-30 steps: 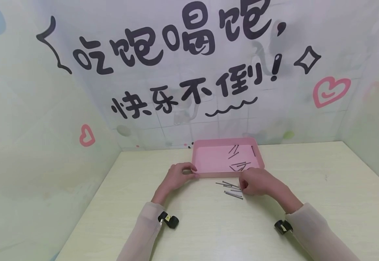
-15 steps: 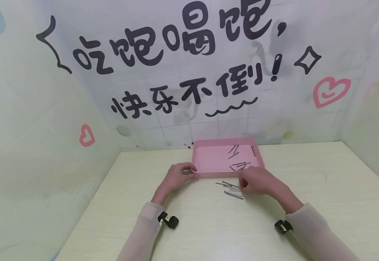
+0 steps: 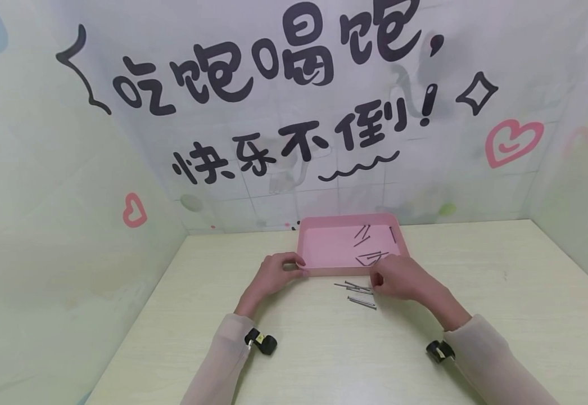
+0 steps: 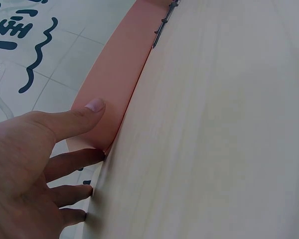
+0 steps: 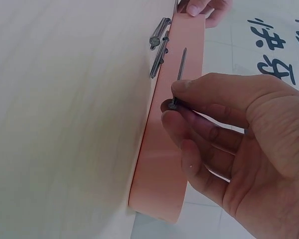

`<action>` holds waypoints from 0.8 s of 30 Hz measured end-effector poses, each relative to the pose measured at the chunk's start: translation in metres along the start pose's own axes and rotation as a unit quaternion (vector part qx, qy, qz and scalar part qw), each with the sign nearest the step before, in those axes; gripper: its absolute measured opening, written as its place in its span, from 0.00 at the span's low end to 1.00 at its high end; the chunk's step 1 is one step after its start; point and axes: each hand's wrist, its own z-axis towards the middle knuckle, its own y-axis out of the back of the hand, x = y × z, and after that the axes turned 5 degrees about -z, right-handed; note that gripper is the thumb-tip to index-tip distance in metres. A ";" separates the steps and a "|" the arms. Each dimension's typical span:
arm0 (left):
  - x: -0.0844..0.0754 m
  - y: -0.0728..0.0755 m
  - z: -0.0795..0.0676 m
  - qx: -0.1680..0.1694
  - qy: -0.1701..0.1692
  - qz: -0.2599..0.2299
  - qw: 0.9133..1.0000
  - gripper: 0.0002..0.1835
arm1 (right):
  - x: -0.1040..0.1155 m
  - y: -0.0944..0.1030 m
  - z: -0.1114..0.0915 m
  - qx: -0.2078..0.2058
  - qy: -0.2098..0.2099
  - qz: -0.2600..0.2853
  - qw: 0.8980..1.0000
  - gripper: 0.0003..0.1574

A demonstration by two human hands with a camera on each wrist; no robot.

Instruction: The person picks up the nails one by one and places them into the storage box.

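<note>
Right wrist view: nail (image 5: 182,64) pinched in right fingers (image 5: 209,93), tip up-frame, axis slightly aslant.

Pale tabletop (image 3: 334,360), whitish backdrop (image 3: 365,198) with black lettering (image 3: 304,146), pink hearts (image 3: 510,147), a blurry, perhaps green spot (image 3: 447,209)

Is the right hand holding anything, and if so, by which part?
Yes: the right hand holds a nail, pinched near its head, with the pointed end sticking out free.

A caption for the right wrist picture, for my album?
Right hand pinches a nail near the pink tray; more nails below.
</note>
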 end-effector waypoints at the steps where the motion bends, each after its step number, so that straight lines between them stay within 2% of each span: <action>1: 0.000 0.000 0.000 0.000 0.000 0.000 1.000 0.09 | 0.000 0.000 0.000 -0.003 0.000 -0.001 1.000 0.12; 19: 0.003 0.000 0.001 0.003 -0.005 0.004 1.000 0.09 | 0.000 0.000 0.003 -0.040 -0.008 -0.024 0.999 0.12; 24: 0.003 0.000 0.001 0.005 -0.005 0.001 1.000 0.09 | -0.002 0.000 0.003 -0.049 -0.022 -0.023 0.998 0.11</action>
